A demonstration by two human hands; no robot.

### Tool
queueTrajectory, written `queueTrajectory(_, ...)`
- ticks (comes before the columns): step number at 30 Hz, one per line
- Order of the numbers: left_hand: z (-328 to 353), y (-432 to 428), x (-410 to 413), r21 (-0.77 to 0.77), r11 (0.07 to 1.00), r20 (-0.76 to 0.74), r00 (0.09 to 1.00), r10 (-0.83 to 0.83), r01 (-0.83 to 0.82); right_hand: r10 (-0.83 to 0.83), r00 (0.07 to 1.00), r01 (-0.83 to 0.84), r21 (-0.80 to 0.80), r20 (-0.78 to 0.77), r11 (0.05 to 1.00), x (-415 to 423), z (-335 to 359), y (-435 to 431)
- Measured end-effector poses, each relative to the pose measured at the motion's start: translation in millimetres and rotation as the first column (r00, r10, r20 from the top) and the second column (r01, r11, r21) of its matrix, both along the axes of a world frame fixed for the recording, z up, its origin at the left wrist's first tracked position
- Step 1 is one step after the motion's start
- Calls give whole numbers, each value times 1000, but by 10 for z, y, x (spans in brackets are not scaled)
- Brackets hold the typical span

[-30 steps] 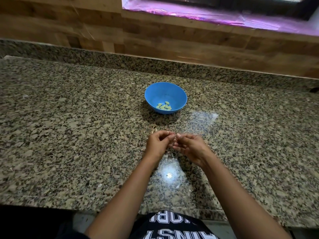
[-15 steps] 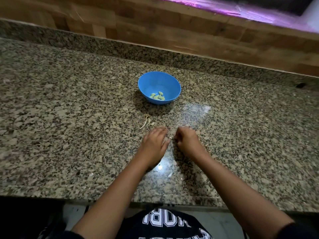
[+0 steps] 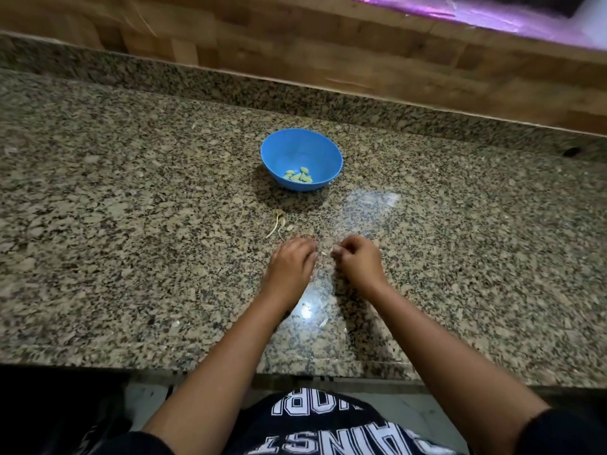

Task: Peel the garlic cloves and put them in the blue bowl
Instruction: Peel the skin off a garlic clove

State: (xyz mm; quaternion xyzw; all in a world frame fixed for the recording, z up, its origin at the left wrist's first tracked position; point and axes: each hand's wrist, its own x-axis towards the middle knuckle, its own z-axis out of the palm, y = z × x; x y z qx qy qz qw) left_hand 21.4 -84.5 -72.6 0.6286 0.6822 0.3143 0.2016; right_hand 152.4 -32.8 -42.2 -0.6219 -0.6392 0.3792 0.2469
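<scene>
a round blue plastic bowl holds a few peeled pale garlic cloves on the speckled granite tabletop. nearer, the left hand and right hand curl close together; i cannot tell whether they grip anything.

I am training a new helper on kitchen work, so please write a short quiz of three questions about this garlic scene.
1. True or false: the blue bowl is empty.
2. Where do the dry garlic scraps lie? A) inside the bowl; B) on the countertop, between the bowl and the left hand; C) under the bowl.
3. Which of the two hands is nearer to the scraps?

Key: 1 false, peeled cloves lie in it; 2 B; 3 the left hand.
</scene>
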Motion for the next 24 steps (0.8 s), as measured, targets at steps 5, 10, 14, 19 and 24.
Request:
queueTrajectory(5, 187, 108, 74, -89, 996, 351, 936, 10, 23, -268, 781, 12, -415, -564, 910, -35, 200, -99)
queueTrajectory(10, 269, 177, 52, -71, 994, 247, 967, -60, 80, -290, 691, -74, -463, -663, 883, -56, 375, -133)
queueTrajectory(14, 356, 209, 31, -67, 983, 217, 964, -156, 174, -193, 752, -137, -436, -630, 890, 15, 525, -94)
queueTrajectory(19, 424, 234, 71, -67, 983, 351, 926, -138, 172, -4, 868, -201, -360, -496, 911, 91, 663, -13)
queueTrajectory(24, 400, 287, 117, -83, 988, 530, 845, -67, 130, 18, 858, -202, -306, -514, 930, 77, 695, -18)
